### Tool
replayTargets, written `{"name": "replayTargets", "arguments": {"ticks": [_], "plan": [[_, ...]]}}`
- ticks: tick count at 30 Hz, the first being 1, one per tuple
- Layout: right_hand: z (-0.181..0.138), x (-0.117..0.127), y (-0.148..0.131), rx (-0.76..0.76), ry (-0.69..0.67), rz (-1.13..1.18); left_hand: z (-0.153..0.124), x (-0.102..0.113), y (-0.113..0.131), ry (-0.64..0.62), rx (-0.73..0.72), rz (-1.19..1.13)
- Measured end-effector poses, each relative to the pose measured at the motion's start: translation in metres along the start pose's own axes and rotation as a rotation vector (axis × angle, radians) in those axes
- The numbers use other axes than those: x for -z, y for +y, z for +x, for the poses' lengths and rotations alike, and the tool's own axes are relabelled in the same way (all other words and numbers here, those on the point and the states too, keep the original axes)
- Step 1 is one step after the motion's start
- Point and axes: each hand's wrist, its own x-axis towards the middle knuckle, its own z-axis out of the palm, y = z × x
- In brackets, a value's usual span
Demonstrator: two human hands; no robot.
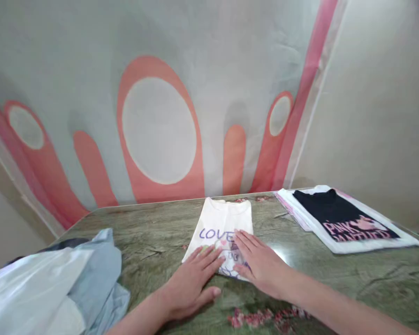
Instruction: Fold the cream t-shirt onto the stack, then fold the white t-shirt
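A white T-shirt (pixel 226 216) lies folded into a narrow rectangle on the table, its neckline toward the far edge. Purple "LOVE" lettering and a coloured print show on its front, partly covered by my hands. My left hand (pixel 192 284) rests flat at the shirt's lower left part, fingers stretched out and thumb apart over the table. On the lower right part of the print lies my right hand (pixel 258 265), its fingers extended and the palm down. Neither hand grips the cloth.
On the right sits a stack of folded shirts, a black T-shirt (pixel 338 214) with pink lettering on top of a white one (pixel 349 248). A loose heap of white and light blue clothes (pixel 73 279) fills the near left. The wood-patterned table (pixel 153 232) meets a pink-and-grey wall covering (pixel 195 46).
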Motion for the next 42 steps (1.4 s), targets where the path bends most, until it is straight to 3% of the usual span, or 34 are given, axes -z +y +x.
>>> {"name": "replayTargets", "arguments": {"ticks": [5, 11, 19, 26, 35, 39, 42], "plan": [[0.019, -0.003, 0.05, -0.003, -0.081, 0.031, 0.0, 0.002, 0.002, -0.009, 0.0, -0.004], [0.034, -0.01, 0.102, -0.158, -0.009, -0.019, -0.001, 0.004, 0.004, 0.021, -0.009, -0.014], [0.053, -0.016, 0.117, -0.224, 0.081, -0.056, 0.021, 0.016, 0.004, 0.047, 0.04, 0.067], [0.091, -0.017, 0.137, -0.28, 0.031, -0.097, 0.044, -0.002, 0.001, 0.073, 0.125, 0.052], [0.128, -0.032, 0.164, -0.37, 0.029, -0.136, 0.066, -0.016, 0.031, 0.088, 0.35, -0.159], [0.143, -0.03, 0.162, -0.415, 0.13, -0.241, 0.081, -0.014, 0.044, 0.027, 0.377, -0.286], [0.146, -0.027, 0.157, -0.43, 0.216, -0.284, 0.084, -0.006, 0.038, -0.017, 0.35, -0.336]]}}
